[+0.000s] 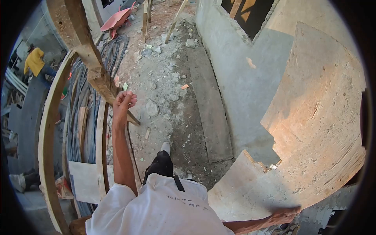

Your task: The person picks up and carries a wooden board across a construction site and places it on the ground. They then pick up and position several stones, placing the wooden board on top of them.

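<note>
My right hand [288, 216] grips the lower edge of a large worn plywood sheet [317, 129], fingers partly hidden by it. Splintered wood lines a broken notch in the sheet's left side. Across the view, my left arm reaches forward, and my left hand [125, 101] is loosely closed with nothing visible in it. Right beside that hand is a rough wooden post [100, 80], which runs down from the upper left and overlaps the wrist area in this view.
Rubble [152, 107] covers the ground ahead, beside a concrete wall [246, 78] with a window opening. Bundled rods [80, 105] lie behind curved-looking timbers [49, 137] on the left. A red wheelbarrow [117, 19] stands farther off. A person in yellow [35, 62] bends at far left.
</note>
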### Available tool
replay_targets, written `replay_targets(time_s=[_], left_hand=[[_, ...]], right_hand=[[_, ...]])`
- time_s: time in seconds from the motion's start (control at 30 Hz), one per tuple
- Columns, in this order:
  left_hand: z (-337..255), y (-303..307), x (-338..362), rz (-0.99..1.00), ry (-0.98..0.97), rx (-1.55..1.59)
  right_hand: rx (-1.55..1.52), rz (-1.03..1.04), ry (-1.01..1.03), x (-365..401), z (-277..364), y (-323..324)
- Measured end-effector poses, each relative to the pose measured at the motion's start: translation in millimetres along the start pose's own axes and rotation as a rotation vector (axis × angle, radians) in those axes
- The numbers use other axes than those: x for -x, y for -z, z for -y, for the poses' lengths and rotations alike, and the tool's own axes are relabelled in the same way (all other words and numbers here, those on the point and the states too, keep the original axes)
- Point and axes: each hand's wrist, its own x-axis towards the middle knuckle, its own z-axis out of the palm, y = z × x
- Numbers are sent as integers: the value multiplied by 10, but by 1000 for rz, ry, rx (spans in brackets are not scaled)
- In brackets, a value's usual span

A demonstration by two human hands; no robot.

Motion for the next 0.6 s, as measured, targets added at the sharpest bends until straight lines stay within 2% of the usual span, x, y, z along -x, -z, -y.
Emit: replay_targets(time_s=[0.1,0.13,0.2,0.27,0.33,0.37,0.43,0.57,0.6], left_hand=[[29,36,-756,10,6,-51],[133,81,-820,42,3,-53],[228,119,-1490,-31,119,-99],[282,133,-2028,-48,107,-66],[183,-38,-2605,-95,113,-52],[131,5,-2543,-104,103,-52],[-7,-158,-3264,-121,75,-28],[-126,-339,-4421,-112,0,38],[-206,-194,-4580,-100,9,58]], right_hand=[[-55,25,-56,329,698,-532],[-52,-22,35,408,714,-669],[-114,-16,78,686,1406,-1166],[-32,122,125,835,1769,-1613],[-78,147,197,983,2227,-2139],[-150,152,217,1072,2245,-2028],[-283,156,226,1330,2874,-2517],[-227,212,278,1680,3555,-3279],[-260,221,284,1775,3817,-3191]])
